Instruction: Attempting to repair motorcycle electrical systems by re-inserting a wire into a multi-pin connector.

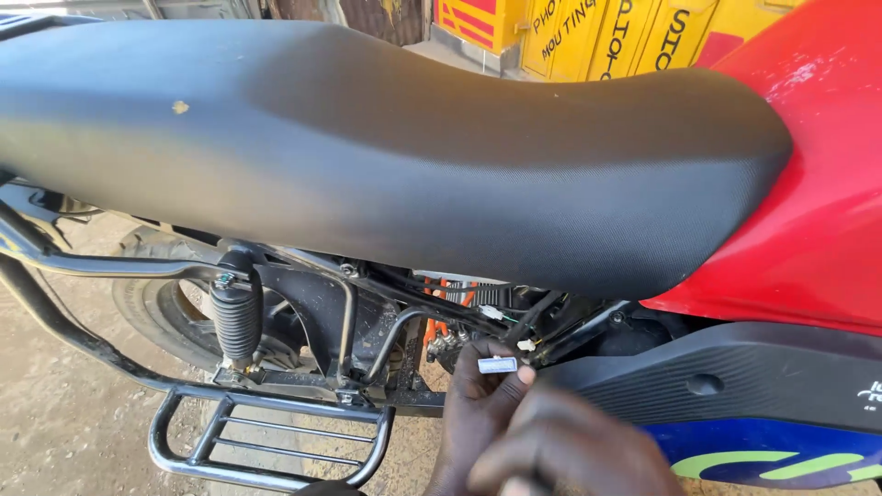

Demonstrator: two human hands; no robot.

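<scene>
**Small silver piece pinched at the open side of a motorcycle**

The black motorcycle seat (386, 147) is filling most of the view, its textured cover looking soft and yielding. To its right the red tank panel (818, 184) is sloping down, with a black side cover (735, 377) under it; both look hard, smooth and likely slippery. Below the seat's lower edge the frame is lying exposed: a coiled rear shock (237, 317), a tubular black footrest rack (266, 432) at the lower left, and a tangle of wires and connectors (478, 308), some orange, which look thin and easy to tug loose.

Two hands are rising from the bottom edge. Which is left and which right cannot be told with certainty from this angle. The nearer hand (579, 450) is blurred and curled, and what it is gripping, if anything, is not showing. The farther hand (478, 404) is closing thumb and fingertip on a small silver piece (498, 365), held just under the wiring, beside the front edge of the side cover.

That piece looks light, rigid and smooth-sided, so it would probably slip easily; pinching it across its short sides, as the fingers are doing, seems the surest hold.
</scene>
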